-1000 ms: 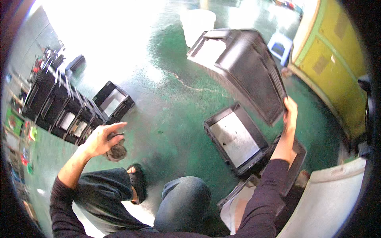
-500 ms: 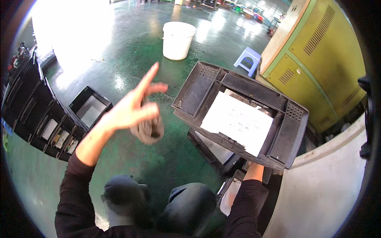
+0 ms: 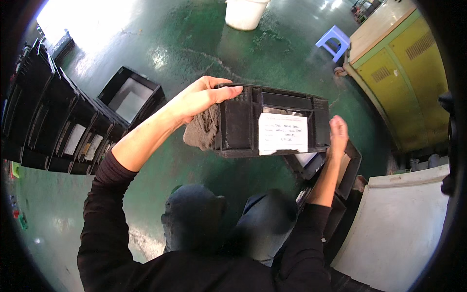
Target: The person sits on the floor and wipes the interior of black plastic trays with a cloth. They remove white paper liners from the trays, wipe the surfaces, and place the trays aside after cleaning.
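Observation:
A black plastic bin (image 3: 237, 127) is held up in front of my knees, its side with a white paper label (image 3: 283, 134) turned toward me. My left hand (image 3: 206, 97) is closed on its upper left corner, thumb lying over the edge. Pinned between that hand and the bin's left end hangs a grey-brown rag (image 3: 201, 129). At the opposite end, my right hand (image 3: 339, 134) is closed with curled fingers against the bin; its fingertips are partly hidden.
More black bins (image 3: 351, 168) lie below on the right. Stacked black bins (image 3: 63, 112) stand at left, near a single bin (image 3: 154, 97) on the green floor. A white bucket (image 3: 244, 15), blue stool (image 3: 334, 43), yellow-green cabinet (image 3: 404, 73) and pale panel (image 3: 394, 224) are around.
The bin has come up off the bins at right, moved left and tipped its labelled side toward me. My left hand, formerly free of it with the rag, has closed on its corner.

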{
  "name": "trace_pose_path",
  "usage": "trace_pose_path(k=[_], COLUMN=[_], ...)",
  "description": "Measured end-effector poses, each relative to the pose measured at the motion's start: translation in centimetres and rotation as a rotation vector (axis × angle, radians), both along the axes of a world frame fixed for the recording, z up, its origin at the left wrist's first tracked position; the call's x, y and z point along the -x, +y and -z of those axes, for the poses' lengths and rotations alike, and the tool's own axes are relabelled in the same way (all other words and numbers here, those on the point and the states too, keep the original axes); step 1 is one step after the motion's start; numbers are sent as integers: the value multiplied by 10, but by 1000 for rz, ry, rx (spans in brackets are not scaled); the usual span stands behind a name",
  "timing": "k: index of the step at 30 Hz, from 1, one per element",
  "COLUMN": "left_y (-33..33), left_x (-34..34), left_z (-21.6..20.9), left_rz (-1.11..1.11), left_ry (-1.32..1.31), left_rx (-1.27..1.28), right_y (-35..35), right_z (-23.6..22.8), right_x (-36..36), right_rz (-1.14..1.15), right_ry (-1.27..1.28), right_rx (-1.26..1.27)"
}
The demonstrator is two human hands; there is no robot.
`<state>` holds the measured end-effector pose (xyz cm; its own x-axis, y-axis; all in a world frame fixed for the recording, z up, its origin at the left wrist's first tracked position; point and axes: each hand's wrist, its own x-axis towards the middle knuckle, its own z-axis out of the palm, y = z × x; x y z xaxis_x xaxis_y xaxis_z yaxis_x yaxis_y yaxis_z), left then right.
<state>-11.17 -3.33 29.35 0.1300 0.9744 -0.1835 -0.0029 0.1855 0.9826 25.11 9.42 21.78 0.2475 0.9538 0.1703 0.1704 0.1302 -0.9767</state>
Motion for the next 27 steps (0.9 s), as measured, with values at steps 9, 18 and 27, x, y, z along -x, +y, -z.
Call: trace_pose_path(k=[9,18,27], left_y=[-12,-14,-8], left_x=[-15,-9,11], left_z=[44,77,106], left_rz=[-73,-90,98], left_ry=[17,-15,76], left_rx=[22,71,48], right_y=[-98,-106,-106], right_z=[-32,-17,6], right_x=[113,123,130], right_rz=[-621,-672,-840], right_ry=[-676,-814,-915], right_rx=[-515,-519,-554])
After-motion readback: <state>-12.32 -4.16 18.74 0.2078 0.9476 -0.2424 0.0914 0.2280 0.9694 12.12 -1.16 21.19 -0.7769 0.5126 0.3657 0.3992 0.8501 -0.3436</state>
